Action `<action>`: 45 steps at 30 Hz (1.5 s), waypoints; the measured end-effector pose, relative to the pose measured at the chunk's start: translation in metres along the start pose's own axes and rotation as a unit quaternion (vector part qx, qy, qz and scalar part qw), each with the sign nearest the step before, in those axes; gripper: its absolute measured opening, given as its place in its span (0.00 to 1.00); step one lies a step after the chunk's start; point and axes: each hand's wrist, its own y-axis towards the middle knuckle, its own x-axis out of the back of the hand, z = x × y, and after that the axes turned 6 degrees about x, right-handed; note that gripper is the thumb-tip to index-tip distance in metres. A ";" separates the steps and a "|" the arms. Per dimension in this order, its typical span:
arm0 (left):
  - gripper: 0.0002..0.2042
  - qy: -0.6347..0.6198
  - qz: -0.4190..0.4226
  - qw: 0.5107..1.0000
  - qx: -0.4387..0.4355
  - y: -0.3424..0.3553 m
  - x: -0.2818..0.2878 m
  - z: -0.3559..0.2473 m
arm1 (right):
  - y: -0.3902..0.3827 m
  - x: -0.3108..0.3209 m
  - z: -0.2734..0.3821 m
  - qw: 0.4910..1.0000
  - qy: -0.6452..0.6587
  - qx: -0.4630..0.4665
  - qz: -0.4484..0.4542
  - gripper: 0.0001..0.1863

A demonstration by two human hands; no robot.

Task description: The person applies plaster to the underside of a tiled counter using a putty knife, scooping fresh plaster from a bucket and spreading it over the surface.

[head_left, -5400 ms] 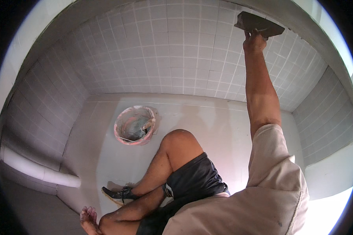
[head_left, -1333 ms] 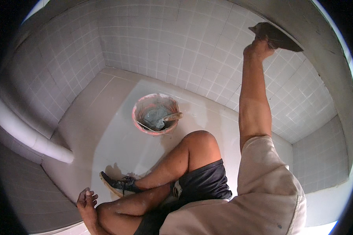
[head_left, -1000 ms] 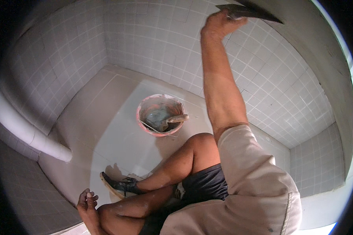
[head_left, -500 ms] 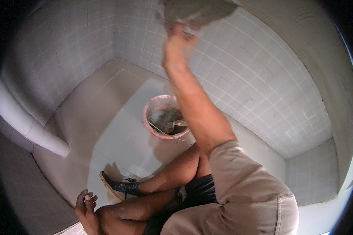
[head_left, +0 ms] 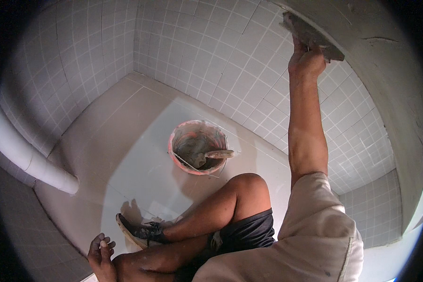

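My right arm is stretched up to the upper right. My right hand is closed round the grip of a plastering trowel, whose flat grey blade lies along the edge between the tiles and the grey plastered surface. The blade's working face is hidden. Low on the left, my left hand hangs beside my bent knee, its fingers loosely curled and apart with nothing in them. In front of my legs stands a red-rimmed bucket of grey plaster, with a small trowel leaning inside it, handle over the rim.
Grey square-tiled walls meet in a corner beyond the bucket. A white pipe comes out near the floor on the left. My folded legs and a dark shoe lie on the light floor nearest me.
My right hand has swept the plastering trowel to the right, up to the plastered edge, and the blade has turned. The small trowel's handle now shows fully. My left hand has barely moved.
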 end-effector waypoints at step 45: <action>0.23 -0.013 -0.004 1.000 0.012 0.005 0.008 0.016 | -0.195 -0.152 0.028 0.985 -0.070 -0.153 -0.041 0.29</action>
